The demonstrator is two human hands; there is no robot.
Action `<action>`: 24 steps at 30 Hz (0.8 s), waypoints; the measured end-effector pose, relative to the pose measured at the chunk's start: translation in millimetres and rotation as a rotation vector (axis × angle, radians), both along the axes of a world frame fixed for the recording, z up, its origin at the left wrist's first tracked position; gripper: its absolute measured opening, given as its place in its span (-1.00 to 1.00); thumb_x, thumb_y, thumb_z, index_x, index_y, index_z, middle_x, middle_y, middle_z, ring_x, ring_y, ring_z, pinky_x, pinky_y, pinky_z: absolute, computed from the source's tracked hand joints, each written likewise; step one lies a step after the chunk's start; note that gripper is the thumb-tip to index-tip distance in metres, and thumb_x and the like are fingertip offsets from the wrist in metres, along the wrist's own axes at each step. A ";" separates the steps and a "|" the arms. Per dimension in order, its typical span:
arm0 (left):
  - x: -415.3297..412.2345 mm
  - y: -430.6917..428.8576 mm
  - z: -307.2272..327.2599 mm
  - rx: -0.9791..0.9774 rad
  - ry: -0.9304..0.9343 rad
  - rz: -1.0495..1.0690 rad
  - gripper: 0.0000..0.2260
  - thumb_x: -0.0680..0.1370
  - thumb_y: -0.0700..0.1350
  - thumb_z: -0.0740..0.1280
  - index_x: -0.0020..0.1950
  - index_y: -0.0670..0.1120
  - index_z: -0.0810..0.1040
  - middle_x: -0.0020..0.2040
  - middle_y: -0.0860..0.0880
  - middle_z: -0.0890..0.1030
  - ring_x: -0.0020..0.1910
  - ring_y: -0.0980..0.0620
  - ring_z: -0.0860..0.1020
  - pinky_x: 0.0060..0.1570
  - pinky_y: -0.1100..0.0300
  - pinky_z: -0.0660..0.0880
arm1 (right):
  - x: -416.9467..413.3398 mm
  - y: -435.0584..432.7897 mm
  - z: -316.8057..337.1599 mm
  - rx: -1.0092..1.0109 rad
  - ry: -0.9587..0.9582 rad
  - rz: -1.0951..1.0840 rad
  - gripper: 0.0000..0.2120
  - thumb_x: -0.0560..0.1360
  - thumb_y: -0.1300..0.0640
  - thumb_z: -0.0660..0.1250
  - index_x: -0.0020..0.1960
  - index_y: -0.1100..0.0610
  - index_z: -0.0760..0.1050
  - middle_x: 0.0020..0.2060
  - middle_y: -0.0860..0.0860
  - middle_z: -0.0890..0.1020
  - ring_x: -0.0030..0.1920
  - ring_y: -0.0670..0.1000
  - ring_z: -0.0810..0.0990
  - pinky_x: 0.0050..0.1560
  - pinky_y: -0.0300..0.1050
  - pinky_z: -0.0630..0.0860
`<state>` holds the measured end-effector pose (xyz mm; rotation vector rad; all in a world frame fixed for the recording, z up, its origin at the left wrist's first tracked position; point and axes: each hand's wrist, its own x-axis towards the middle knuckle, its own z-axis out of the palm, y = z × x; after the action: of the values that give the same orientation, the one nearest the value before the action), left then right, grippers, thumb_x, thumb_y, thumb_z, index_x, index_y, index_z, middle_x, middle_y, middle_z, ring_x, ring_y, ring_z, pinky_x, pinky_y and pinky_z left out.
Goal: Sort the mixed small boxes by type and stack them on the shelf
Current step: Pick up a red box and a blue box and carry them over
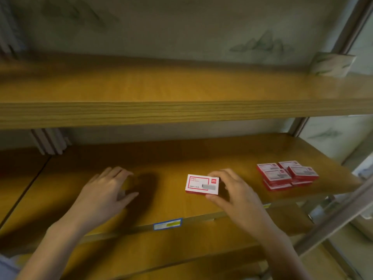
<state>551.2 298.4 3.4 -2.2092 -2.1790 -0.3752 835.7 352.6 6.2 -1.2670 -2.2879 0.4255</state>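
A small white box with red edges lies flat on the middle wooden shelf. My right hand pinches its right end between thumb and fingers. My left hand hovers over the shelf to the left, fingers loosely bent, holding nothing. A pile of several like red-and-white boxes sits near the shelf's right end, about a hand's width from my right hand.
An upper wooden shelf juts out above the working shelf. A pale patterned box stands at its far right. A metal upright slants along the right. A blue label marks the shelf's front edge.
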 end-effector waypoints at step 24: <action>243.2 47.5 -3.5 0.106 0.002 0.244 -0.61 0.51 0.14 0.22 0.27 0.01 0.41 0.18 0.08 0.51 0.21 0.04 0.45 0.10 0.15 0.39 | 206.8 138.7 -15.6 -0.034 -0.165 0.149 -0.53 0.45 -0.13 0.27 0.32 -0.09 0.27 0.25 -0.16 0.41 0.27 -0.13 0.31 0.22 -0.19 0.21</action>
<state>794.5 345.8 -0.1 -1.8620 -2.3320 -0.4672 1042.4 491.3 -9.4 -1.1922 -2.5349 0.4267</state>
